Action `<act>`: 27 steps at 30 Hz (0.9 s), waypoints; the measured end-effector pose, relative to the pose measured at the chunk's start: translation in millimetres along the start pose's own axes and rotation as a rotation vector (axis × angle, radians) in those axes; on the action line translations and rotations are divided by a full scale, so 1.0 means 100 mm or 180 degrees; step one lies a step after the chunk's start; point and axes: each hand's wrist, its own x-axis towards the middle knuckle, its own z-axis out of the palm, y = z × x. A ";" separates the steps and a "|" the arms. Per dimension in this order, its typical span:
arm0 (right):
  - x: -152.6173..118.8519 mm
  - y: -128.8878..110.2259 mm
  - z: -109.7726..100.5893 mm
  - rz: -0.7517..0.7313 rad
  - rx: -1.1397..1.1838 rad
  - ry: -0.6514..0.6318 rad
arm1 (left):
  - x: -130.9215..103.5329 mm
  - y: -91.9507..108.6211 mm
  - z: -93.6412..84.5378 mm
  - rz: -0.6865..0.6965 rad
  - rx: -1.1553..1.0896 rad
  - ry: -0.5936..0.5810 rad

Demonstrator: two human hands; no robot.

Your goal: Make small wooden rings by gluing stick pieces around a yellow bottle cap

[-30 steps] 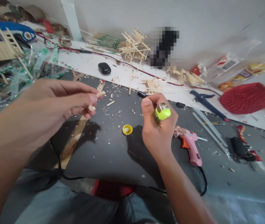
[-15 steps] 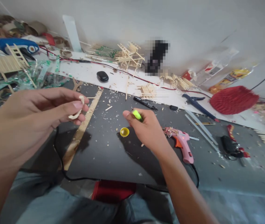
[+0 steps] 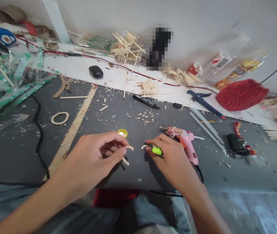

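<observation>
My left hand (image 3: 104, 154) pinches a pale curved strip (image 3: 126, 161) between thumb and fingers, one end poking out past the fingertips. Close by, my right hand (image 3: 171, 156) is closed around a small tool with a bright yellow-green end (image 3: 156, 150); its exact kind is hidden by my fingers. A short pale curved piece (image 3: 143, 147) shows at my right fingertips, and I cannot tell whether it is held. Just behind my left fingers sits a yellow-rimmed cap (image 3: 122, 133). A pink glue gun (image 3: 188, 146) lies beside my right hand.
Across the dark tabletop (image 3: 99, 123) lie a pale ring (image 3: 59, 118), a black marker (image 3: 146, 101), small wood bits (image 3: 146, 117), clear glue sticks (image 3: 207, 131) and dark blue pliers (image 3: 205, 103). Stick models (image 3: 128, 48) stand at the back. A black cable (image 3: 39, 130) runs at left.
My left hand has moved right and down, bringing the curved strip near my right hand. My right hand has lowered toward the tabletop. The pale ring and several wood bits now show.
</observation>
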 end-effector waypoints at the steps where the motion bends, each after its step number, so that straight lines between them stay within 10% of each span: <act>1: -0.01 0.02 0.03 0.0015 0.0035 0.0057 | 0.01 -0.01 0.04 0.0008 0.0111 0.0018; 5: -0.04 0.01 0.04 0.0377 0.0695 0.0408 | 0.07 -0.03 0.12 0.0040 0.0460 0.0127; 13: -0.04 -0.17 0.03 0.1686 0.4626 -0.0119 | 0.12 -0.03 0.15 0.0251 0.1037 0.0533; 18: -0.02 -0.23 0.10 0.1755 0.4855 -0.0259 | 0.01 0.04 0.19 0.0620 0.0427 0.0338; 27: -0.08 -0.30 0.03 0.1425 0.4085 0.0143 | 0.03 0.11 0.32 -0.0228 -0.1755 -0.0268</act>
